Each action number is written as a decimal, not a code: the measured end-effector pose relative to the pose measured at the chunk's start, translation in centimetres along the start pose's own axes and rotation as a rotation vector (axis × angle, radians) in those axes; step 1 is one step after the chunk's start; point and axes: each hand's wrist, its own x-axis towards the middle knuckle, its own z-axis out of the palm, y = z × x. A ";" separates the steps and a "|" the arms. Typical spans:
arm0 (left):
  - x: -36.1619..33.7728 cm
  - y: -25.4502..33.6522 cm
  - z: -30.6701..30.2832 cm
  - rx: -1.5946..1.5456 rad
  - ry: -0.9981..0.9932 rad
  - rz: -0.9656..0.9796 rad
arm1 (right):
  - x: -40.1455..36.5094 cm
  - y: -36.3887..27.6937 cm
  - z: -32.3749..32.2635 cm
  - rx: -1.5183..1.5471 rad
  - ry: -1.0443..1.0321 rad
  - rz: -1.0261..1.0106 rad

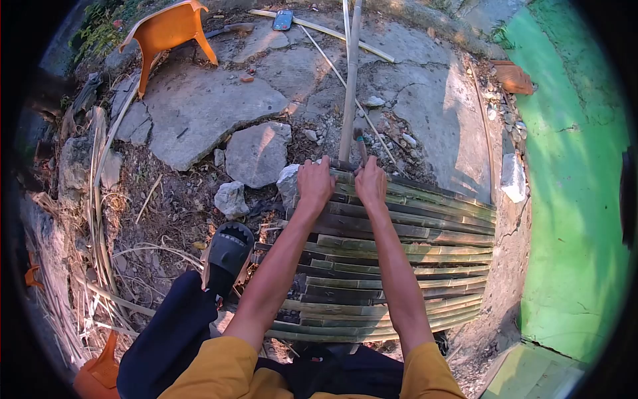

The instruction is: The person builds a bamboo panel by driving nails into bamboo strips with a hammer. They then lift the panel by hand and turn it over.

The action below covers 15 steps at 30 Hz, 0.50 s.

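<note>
Several split bamboo slats (399, 259) lie side by side in front of me, forming a panel. At its far edge my left hand (315, 181) has its fingers curled over the end slats, beside a long upright-looking bamboo pole (350, 86). My right hand (371, 182) is closed at the same edge, just right of the pole. A tool with a thin handle (362, 147) sticks out beyond the right hand's fingers and seems held in it; its lower part is hidden by the hand.
An orange plastic chair (166, 33) stands at the back left, and a phone (282, 20) lies at the top on the cracked concrete (206, 113). Loose stones (231, 200) and bamboo strips (100, 193) lie left. A green surface (565, 199) is at right.
</note>
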 end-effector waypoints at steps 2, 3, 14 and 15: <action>-0.3 0.3 -0.3 -0.025 0.011 0.018 | 0.0 0.5 -0.3 0.030 0.001 -0.026; -0.7 -0.5 -1.1 0.001 0.009 0.018 | -0.6 -0.1 0.2 0.055 -0.001 -0.021; -4.9 -1.9 -2.7 -0.197 0.067 0.001 | -4.9 -1.6 -0.3 0.134 -0.001 -0.119; -4.9 -2.1 -2.5 -0.200 0.070 -0.007 | -4.9 -1.7 -0.2 0.132 -0.007 -0.126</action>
